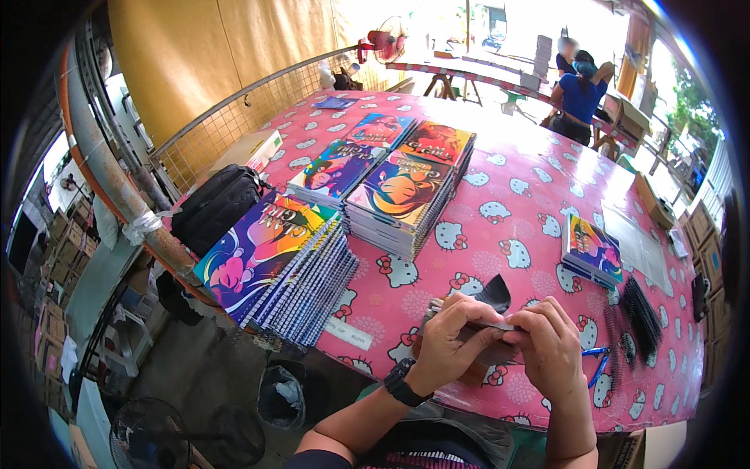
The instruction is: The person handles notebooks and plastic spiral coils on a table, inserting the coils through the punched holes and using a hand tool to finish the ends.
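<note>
At the table's near edge, my left hand and my right hand come together, fingertips pinched. Between them is the thin pale edge of what looks like a small stack of sheets with a dark cover; my fingers hide most of it. A black watch is on my left wrist. Just right of my right hand lies a blue-handled tool, its working end hidden. Beyond it is a bundle of black spiral binding coils. A short pile of colourful notebooks stands behind those coils.
Tall stacks of spiral-bound notebooks and more notebooks fill the left and middle of the pink patterned table. A black bag sits at the left edge. Below are a bin and a floor fan. Two people are at a far table.
</note>
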Available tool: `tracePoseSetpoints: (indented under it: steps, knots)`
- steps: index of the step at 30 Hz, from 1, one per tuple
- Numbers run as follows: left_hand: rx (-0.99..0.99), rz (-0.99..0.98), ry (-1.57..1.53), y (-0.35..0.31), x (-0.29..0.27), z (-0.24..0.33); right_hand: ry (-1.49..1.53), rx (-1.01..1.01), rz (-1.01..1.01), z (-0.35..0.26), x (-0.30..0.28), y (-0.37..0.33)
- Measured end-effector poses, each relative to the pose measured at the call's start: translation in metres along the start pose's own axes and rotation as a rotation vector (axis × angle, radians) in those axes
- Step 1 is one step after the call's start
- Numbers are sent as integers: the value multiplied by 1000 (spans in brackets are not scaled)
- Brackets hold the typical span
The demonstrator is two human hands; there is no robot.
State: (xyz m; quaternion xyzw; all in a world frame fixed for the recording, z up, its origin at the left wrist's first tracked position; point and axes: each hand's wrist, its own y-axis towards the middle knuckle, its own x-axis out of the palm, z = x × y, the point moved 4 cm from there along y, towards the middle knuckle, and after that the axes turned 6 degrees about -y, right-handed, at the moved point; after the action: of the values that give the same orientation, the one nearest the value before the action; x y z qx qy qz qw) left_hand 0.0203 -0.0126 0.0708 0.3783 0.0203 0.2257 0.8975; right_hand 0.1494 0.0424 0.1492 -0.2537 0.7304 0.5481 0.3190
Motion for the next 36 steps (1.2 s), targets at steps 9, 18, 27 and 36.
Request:
tracePoseSetpoints:
  steps: [9,18,27,36]
  knots:
    - [-26,-19,146,11,0,7,-38,-43,-33,1,-7,18]
    - [334,673,406,51,-158,125,160,-129,588,-44,-24,69]
    - [-159,607,980,-23,-367,117,804,283,233,-50,199,144]
    - [50,791,107,-15,-340,59,1130,549,337,-34,284,183]
